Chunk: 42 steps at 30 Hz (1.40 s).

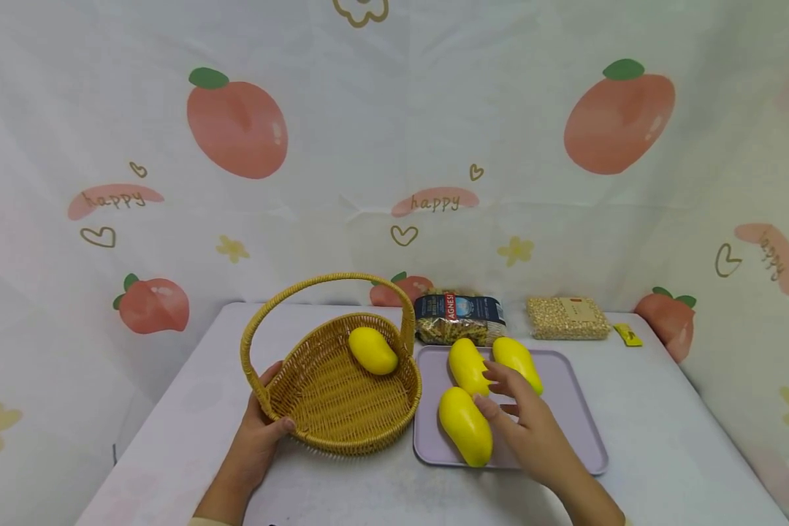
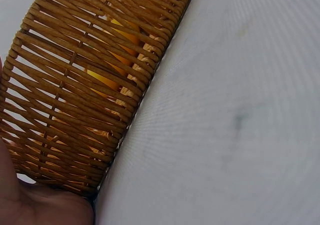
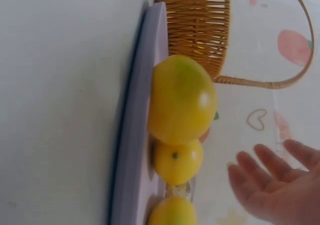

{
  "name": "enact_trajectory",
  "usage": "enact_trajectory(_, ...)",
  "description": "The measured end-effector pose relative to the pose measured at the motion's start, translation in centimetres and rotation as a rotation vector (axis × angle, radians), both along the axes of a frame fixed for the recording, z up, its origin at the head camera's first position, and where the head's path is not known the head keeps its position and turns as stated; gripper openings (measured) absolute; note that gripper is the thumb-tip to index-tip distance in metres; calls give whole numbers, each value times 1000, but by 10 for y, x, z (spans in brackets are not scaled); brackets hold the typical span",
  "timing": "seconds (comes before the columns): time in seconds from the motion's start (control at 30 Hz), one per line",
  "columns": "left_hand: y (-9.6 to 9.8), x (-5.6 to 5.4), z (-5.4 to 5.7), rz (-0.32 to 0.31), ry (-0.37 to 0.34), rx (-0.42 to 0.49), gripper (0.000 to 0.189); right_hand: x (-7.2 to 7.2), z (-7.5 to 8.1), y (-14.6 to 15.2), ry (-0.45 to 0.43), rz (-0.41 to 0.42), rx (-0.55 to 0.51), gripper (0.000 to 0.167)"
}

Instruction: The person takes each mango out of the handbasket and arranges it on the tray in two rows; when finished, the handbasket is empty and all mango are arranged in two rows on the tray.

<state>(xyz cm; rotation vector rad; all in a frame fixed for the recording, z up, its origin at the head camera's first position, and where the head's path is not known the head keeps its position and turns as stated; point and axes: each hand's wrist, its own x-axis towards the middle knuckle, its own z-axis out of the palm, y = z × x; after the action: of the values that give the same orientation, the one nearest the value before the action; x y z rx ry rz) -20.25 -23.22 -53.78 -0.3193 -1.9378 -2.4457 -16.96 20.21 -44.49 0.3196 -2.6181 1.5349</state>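
White printed backdrop (image 1: 342, 131) behind a pale table (image 1: 302, 500). Head view: tan woven basket (image 1: 348, 402), tall arched handle, rounded end toward the right. Left hand (image 1: 258, 435) grips its left side, thumb over the rim. Inside, far right: 1 smooth yellow mango (image 1: 373, 351), long axis upper left to lower right. Just right, lilac tray (image 1: 568, 387) with 3 more: near mango (image 1: 465, 426), middle mango (image 1: 467, 365), far-right mango (image 1: 517, 363). All 3 slant upper left to lower right; near mango's greenish tip points toward the person. Right hand (image 1: 524, 416) hovers over the tray, fingers apart, slightly bent, holding nothing. Pasta bag (image 1: 459, 320), grain bag (image 1: 568, 318), small yellow packet (image 1: 627, 334) behind.

Left wrist view: palm against basket wall; yellow shows through weave.

Right wrist view: glossy fruit, green blush on nearest end, dark stem spot on another; right hand clear of them, fingers spread.
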Motion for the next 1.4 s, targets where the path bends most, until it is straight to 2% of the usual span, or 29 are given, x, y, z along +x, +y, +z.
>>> enact_trajectory(0.17, 1, 1, 0, -1, -1, -6, 92, 4, 4, 4, 81, 105, -175, 45)
enact_trajectory(0.27, 1, 1, 0, 1, 0, -10, 91, 5, 7, 5, 81, 181, -279, 47)
enact_trajectory(0.43, 1, 0, 0, -8, 5, -10, 90, 7, 10, 4, 33, 275, -442, 55)
enact_trajectory(0.57, 1, 0, -1, -8, 7, -15, 90, 7, 10, 3, 30, 366, -533, 62)
enact_trajectory(0.77, 2, 0, -1, 3, -3, -19, 90, 6, 10, -5, 37, 503, -592, 73)
enact_trajectory(0.97, 3, 0, 1, 17, -11, -23, 93, 1, 13, -21, 22, 571, -620, 77)
enact_trajectory(1.4, 1, 0, 2, 25, -21, -27, 93, -24, 9, -66, -21, 607, -695, 77)
